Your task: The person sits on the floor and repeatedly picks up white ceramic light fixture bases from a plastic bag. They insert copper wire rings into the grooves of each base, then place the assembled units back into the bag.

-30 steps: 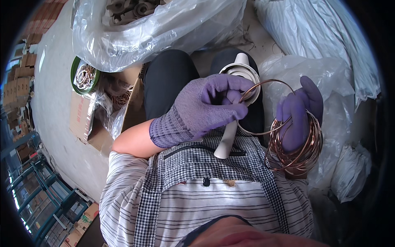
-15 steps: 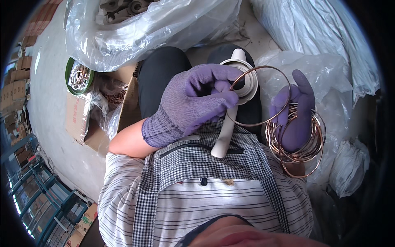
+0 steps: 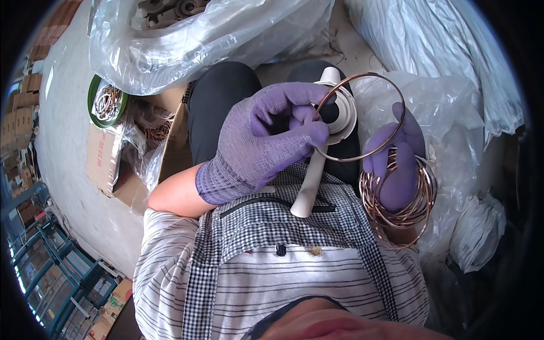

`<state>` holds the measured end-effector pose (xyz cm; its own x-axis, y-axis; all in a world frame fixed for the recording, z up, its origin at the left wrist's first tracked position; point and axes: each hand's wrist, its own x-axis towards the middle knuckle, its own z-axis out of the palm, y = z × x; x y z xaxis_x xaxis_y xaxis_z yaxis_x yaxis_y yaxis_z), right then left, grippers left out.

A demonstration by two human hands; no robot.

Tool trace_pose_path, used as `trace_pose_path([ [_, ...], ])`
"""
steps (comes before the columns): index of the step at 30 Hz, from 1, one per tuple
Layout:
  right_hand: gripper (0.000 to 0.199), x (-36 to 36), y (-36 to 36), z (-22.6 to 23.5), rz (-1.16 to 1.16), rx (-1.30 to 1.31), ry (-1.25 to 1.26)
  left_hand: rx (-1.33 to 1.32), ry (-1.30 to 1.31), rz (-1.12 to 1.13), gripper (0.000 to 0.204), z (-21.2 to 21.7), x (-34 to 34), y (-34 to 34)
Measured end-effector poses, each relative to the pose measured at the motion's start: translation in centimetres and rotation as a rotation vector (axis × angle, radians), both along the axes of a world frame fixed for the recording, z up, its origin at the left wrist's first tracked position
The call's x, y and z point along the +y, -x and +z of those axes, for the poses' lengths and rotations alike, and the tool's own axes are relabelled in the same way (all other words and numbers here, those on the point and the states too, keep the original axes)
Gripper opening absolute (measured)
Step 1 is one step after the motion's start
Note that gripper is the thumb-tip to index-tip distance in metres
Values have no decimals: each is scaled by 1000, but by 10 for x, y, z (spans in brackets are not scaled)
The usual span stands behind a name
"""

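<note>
Between its thumb and fingers, my left hand (image 3: 266, 133), in a purple knit glove, pinches a thin copper-coloured metal ring (image 3: 368, 73). The ring stands tilted in front of an off-white round plastic part (image 3: 343, 116), which rests on my lap with a short stub at the far side and a long handle toward me. My right hand (image 3: 399, 164), also gloved, is closed with a bundle of similar metal rings (image 3: 428, 190) hanging round its fingers. The single ring's right side passes close to my right fingertips; whether they touch cannot be made out.
An open cardboard box (image 3: 105, 161) at the left holds plastic film and copper-coloured rings. Over its far corner sits a green round container (image 3: 93, 102) with more rings. A big clear plastic bag (image 3: 187, 56) with grey parts lies ahead; plastic sheeting (image 3: 436, 62) covers the right.
My right hand has shifted slightly left and down with the ring bundle. The single ring has tilted up a little in my left hand, which stays nearly in place.
</note>
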<state>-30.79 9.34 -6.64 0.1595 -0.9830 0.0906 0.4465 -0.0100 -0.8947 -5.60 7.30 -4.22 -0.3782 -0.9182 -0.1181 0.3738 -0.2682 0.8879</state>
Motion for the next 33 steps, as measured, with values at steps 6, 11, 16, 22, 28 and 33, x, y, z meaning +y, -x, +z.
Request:
trace_pose_path([
  [6,32,9,-19,22,-25,260,-161,161,-92,48,50,-7,6,9],
  [11,15,1,-18,25,97,139,-136,274,-169,-33,56,-10,0,7],
  [16,23,-1,-27,29,26,86,-110,210,-197,-94,62,-5,-4,6],
  [22,30,-26,-8,23,-218,632,539,202,-350,-354,60,-9,3,-2],
  [28,23,-17,-8,36,-16,802,450,14,-318,-432,46,-6,-5,-14],
  [33,42,-13,1,27,184,218,-297,-874,898,44,68,-25,-25,-27],
])
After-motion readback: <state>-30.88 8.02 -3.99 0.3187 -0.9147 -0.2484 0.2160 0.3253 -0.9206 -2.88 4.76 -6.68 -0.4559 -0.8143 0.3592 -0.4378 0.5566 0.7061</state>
